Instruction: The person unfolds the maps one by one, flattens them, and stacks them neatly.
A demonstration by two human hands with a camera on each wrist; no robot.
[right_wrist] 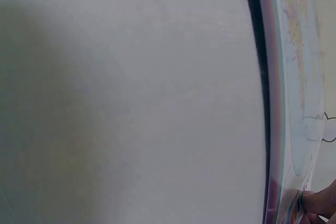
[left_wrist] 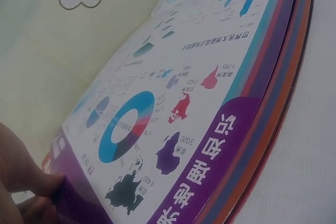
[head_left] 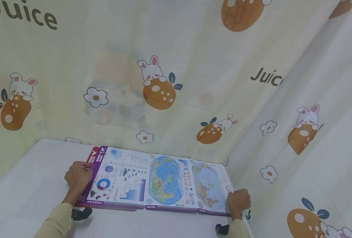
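Observation:
An atlas-like book with fold-out pages (head_left: 119, 190) lies spread wide on the white table, showing charts on the left and two oval world maps (head_left: 166, 180) further right. My left hand (head_left: 79, 177) grips its purple-bordered left edge, thumb on top of the page. In the left wrist view, that thumb (left_wrist: 44, 182) presses the purple margin beside a ring chart (left_wrist: 126, 127). At the far right edge, my right hand (head_left: 239, 200) pinches the page margin. The right wrist view shows its thumb (right_wrist: 319, 202) at the page edge, with layered coloured page borders (right_wrist: 275, 93) running up from it.
A red cover corner (head_left: 94, 153) peeks out under the left side of the book. Behind the white table (head_left: 24, 185) hangs a pale curtain (head_left: 181, 39) printed with rabbits, fruit and flowers, and it runs down along the right side too. Dark wrist straps (head_left: 82, 214) sit below both hands.

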